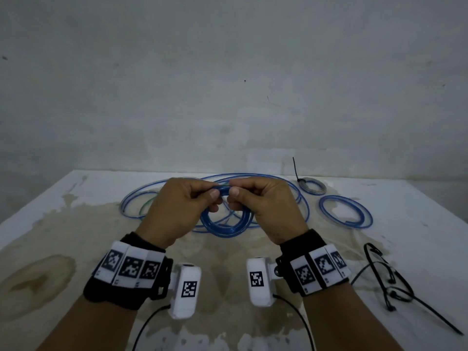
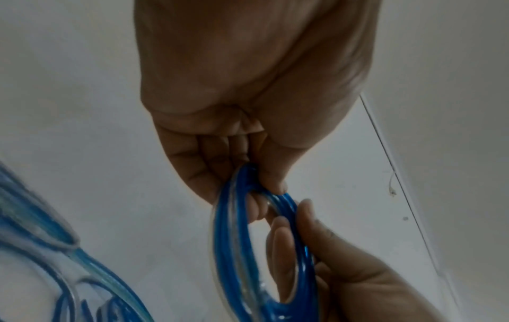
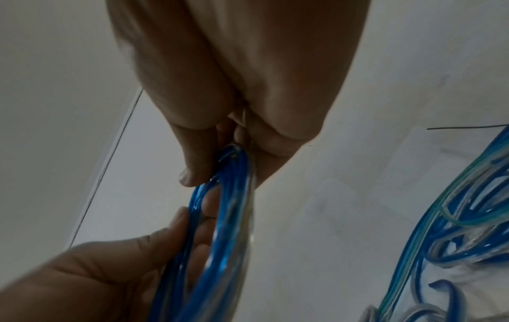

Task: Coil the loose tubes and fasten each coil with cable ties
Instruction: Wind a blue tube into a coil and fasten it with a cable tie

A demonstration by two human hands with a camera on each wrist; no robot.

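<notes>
A small coil of blue tube (image 1: 225, 224) hangs above the table's middle, held at its top by both hands. My left hand (image 1: 188, 196) pinches the coil's top from the left, thumb over the strands. My right hand (image 1: 255, 196) pinches the same spot from the right. In the left wrist view the coil (image 2: 234, 250) runs down from my left hand (image 2: 239, 165), with the right hand's fingers (image 2: 286, 239) through its loop. In the right wrist view the coil (image 3: 220, 228) hangs below my right hand (image 3: 220, 152). Loose blue tubes (image 1: 162, 184) lie behind.
A grey coil with a black cable tie (image 1: 312, 186) lies at the back right. Another loose blue loop (image 1: 345, 211) sits beside it. Several black cable ties (image 1: 390, 277) lie near the right front. The stained white table (image 1: 76, 224) meets a grey wall behind.
</notes>
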